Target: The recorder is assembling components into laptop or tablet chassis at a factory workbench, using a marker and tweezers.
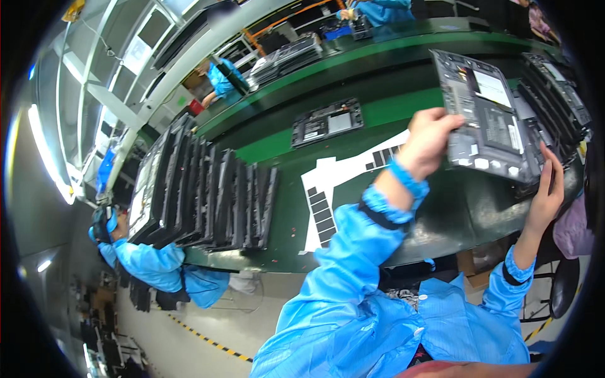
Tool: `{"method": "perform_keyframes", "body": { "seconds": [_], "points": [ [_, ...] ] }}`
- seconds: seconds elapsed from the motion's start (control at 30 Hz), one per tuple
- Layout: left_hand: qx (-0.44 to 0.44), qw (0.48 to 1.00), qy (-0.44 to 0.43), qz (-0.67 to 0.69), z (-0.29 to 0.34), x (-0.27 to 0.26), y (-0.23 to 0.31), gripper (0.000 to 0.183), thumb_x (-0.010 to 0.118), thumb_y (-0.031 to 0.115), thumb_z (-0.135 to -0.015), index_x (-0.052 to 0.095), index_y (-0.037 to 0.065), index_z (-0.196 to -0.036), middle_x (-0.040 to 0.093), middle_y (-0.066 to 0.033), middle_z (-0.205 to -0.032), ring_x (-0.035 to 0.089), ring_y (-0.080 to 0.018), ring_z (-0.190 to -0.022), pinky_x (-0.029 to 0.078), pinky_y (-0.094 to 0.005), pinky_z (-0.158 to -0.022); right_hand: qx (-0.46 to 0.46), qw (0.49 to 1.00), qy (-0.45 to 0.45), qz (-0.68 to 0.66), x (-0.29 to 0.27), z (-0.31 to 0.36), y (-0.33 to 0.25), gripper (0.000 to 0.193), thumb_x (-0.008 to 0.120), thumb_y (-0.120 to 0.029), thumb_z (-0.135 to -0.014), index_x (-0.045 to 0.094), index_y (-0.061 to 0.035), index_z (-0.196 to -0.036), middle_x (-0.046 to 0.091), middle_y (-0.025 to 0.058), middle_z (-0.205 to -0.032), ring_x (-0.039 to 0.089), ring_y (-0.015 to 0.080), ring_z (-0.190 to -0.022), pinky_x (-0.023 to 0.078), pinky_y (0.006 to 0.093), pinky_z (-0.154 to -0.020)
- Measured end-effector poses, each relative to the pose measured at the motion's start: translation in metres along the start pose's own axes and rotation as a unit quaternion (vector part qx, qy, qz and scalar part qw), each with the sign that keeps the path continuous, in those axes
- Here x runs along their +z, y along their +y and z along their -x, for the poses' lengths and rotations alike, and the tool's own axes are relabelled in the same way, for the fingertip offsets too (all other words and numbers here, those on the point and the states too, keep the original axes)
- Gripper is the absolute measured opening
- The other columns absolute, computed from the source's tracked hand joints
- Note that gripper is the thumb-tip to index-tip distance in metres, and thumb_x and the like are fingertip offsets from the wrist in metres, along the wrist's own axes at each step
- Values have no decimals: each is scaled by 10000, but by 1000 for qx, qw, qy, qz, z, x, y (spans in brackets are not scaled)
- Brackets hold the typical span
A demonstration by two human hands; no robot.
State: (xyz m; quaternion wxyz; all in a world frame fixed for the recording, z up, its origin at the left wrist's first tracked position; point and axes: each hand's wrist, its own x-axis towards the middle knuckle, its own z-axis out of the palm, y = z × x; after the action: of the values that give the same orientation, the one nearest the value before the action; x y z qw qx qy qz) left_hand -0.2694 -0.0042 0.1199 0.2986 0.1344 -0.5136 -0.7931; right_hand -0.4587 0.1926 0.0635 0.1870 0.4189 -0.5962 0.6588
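My left hand (430,142) is closed on the left edge of a flat, dark electronic device chassis (482,120). Its inner side faces up, showing circuit parts and pale labels, and it is tilted above the right part of the bench. Beside its lower right corner, my right hand (547,192) has its fingers stretched out. Whether those fingertips touch anything, I cannot tell. Just beyond them, a row of similar chassis (554,104) leans at the right, partly hidden by the held one. Another chassis (328,123) lies flat near the middle of the bench.
A long row of upright dark chassis (201,195) fills the bench's left end. White paper sheets with black blocks (320,211) lie on the green bench (287,220). People in blue work at the left (151,264) and across the bench (384,11). A dark stool (565,286) stands at the right.
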Motion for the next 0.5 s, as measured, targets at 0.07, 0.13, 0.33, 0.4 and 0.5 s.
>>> {"method": "perform_keyframes", "body": {
  "seconds": [0.07, 0.13, 0.33, 0.4, 0.5],
  "points": [
    [-4, 997, 1, -76, 45, -29, 40, 286, 632, 117, -865, 623, -61, -1089, 689, -98, -956, 672, -164, -834, 544, -292, -750, 53, 997, 7, -51, 13, -4, 9, 300, 477, -213, -1021, 595, -8, -1206, 633, 105, -1239, 558, 204, -1189, 402, 343, -1017],
    [-45, 988, 18, -149, 89, -61, 69, 327, 642, 126, -865, 618, -72, -1124, 687, -95, -993, 660, -140, -848, 530, -268, -772, 182, 974, -92, -97, 37, -4, 2, 364, 467, -295, -1017, 559, -46, -1266, 576, 88, -1324, 521, 201, -1222, 407, 323, -991],
    [-199, 962, -6, -188, 175, -150, 56, 372, 666, 175, -869, 630, -88, -1129, 695, -74, -971, 638, -97, -846, 497, -227, -774, 318, 777, -414, -352, 107, 61, -17, 400, 615, -241, -934, 546, -21, -1261, 589, 77, -1179, 541, 154, -1094, 440, 278, -932],
    [-207, 967, -10, -150, 180, -165, 36, 386, 670, 213, -890, 632, -73, -1147, 696, -69, -975, 635, -94, -857, 492, -218, -777, 381, 747, -402, -367, 108, 82, -27, 383, 628, -70, -906, 528, 22, -1265, 582, 135, -1194, 548, 171, -1112, 438, 297, -965],
    [-170, 957, 92, -217, 171, -182, 19, 433, 635, 234, -927, 588, -90, -1211, 688, -138, -1045, 654, -153, -929, 506, -251, -828, 432, 769, -301, -363, 107, 91, -38, 343, 573, -40, -933, 524, 28, -1265, 571, 163, -1244, 540, 198, -1170, 423, 302, -998]
  ]
}}
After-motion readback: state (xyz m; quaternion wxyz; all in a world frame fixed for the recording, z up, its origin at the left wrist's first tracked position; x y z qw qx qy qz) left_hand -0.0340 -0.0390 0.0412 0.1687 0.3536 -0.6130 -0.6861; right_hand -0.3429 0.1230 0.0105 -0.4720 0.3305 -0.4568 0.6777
